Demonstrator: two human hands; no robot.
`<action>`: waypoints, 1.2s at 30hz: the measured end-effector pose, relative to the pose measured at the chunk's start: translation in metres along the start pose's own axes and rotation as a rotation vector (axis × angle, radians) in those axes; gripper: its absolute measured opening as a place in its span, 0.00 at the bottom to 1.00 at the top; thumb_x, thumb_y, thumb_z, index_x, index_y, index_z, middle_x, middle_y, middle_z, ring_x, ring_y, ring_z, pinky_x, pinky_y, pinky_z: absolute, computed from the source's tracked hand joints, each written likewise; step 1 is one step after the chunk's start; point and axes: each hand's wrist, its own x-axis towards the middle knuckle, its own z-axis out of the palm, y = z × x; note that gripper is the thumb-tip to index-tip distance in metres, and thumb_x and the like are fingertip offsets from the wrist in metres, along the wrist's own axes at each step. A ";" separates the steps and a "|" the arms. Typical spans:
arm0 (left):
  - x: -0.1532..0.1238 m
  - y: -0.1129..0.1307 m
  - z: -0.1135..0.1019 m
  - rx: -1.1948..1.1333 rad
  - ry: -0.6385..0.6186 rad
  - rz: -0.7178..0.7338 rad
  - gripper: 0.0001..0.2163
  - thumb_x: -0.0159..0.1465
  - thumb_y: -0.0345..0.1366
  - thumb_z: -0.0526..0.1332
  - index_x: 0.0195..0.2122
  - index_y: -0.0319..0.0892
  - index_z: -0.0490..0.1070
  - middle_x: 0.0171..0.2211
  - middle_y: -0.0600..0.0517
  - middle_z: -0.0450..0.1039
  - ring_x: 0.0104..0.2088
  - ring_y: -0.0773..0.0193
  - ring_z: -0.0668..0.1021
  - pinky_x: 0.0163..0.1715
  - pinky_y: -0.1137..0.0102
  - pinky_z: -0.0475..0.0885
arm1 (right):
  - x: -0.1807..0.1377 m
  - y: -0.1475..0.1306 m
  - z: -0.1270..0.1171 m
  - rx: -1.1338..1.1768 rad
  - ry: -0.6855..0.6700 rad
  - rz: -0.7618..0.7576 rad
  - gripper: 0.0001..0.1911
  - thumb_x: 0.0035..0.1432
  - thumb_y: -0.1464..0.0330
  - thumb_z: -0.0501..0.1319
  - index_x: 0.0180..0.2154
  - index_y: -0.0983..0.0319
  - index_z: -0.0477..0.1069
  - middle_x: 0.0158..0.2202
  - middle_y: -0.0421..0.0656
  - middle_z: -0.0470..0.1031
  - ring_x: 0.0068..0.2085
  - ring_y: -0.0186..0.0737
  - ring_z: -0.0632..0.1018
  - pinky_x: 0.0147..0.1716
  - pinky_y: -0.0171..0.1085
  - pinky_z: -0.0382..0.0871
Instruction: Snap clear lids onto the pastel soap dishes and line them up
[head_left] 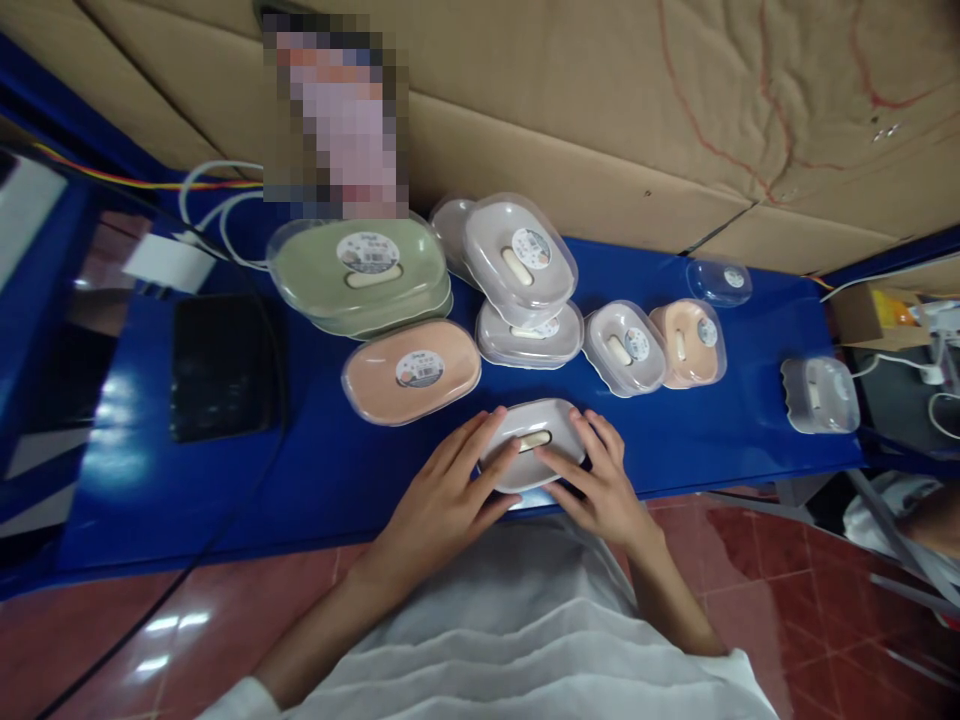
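Note:
A small pale grey oval plastic dish (541, 417) lies at the table's front edge, directly before me. In its middle sits a cream oblong piece (535, 440) with a dark outline. My left hand (457, 475) holds the dish's left side, with fingers on the rim and one fingertip at the cream piece. On the opposite side my right hand (598, 470) grips the rim, its index finger reaching in near the other end of that piece. The dish's underside is hidden. Just behind it is a peach oval box (367, 385) with a clear lid and round label.
Behind stand stacked green boxes (315, 265), lidded grey boxes (487, 235), another grey box (600, 335) and a small peach box (675, 365). A loose clear lid (709, 285) and a grey box (817, 400) are rightward. A black object (217, 370) and cables lie left.

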 end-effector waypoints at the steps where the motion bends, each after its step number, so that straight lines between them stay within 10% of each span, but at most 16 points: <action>1: 0.000 0.000 0.000 0.001 0.013 -0.004 0.28 0.73 0.40 0.66 0.72 0.44 0.63 0.75 0.35 0.60 0.72 0.40 0.69 0.67 0.47 0.74 | 0.001 0.000 -0.001 0.014 -0.005 0.006 0.35 0.69 0.64 0.69 0.73 0.44 0.64 0.82 0.42 0.43 0.78 0.63 0.56 0.71 0.66 0.63; 9: 0.001 0.001 -0.004 -0.073 0.150 -0.089 0.19 0.72 0.30 0.66 0.63 0.42 0.71 0.71 0.34 0.65 0.70 0.44 0.72 0.66 0.50 0.75 | 0.000 0.004 -0.002 0.134 0.029 0.104 0.41 0.71 0.61 0.66 0.77 0.49 0.52 0.81 0.49 0.47 0.78 0.62 0.57 0.71 0.66 0.62; 21: 0.002 0.001 -0.003 -0.033 0.125 -0.090 0.11 0.72 0.30 0.66 0.54 0.42 0.75 0.70 0.37 0.66 0.70 0.44 0.71 0.66 0.49 0.75 | -0.001 0.009 -0.015 -0.032 0.115 0.012 0.23 0.73 0.66 0.63 0.67 0.52 0.71 0.75 0.51 0.62 0.71 0.59 0.70 0.65 0.58 0.72; 26: 0.004 0.001 -0.002 -0.005 0.116 -0.087 0.08 0.72 0.31 0.66 0.52 0.42 0.75 0.69 0.36 0.67 0.69 0.43 0.72 0.65 0.49 0.75 | 0.007 0.123 -0.102 -0.334 0.673 0.206 0.19 0.77 0.68 0.53 0.62 0.60 0.75 0.61 0.53 0.79 0.65 0.54 0.77 0.65 0.59 0.69; 31: 0.008 0.001 0.000 0.003 0.107 -0.072 0.08 0.73 0.32 0.65 0.52 0.42 0.75 0.70 0.36 0.66 0.69 0.43 0.72 0.64 0.48 0.75 | 0.044 0.273 -0.139 -0.349 0.239 0.561 0.35 0.76 0.54 0.56 0.72 0.68 0.61 0.72 0.64 0.63 0.75 0.63 0.63 0.68 0.66 0.58; 36: 0.006 0.002 0.001 -0.021 0.127 -0.092 0.09 0.73 0.31 0.65 0.53 0.43 0.75 0.69 0.38 0.67 0.70 0.45 0.72 0.65 0.48 0.75 | 0.041 0.318 -0.108 -0.361 0.261 0.633 0.41 0.67 0.42 0.63 0.66 0.66 0.71 0.65 0.64 0.69 0.67 0.60 0.65 0.66 0.65 0.53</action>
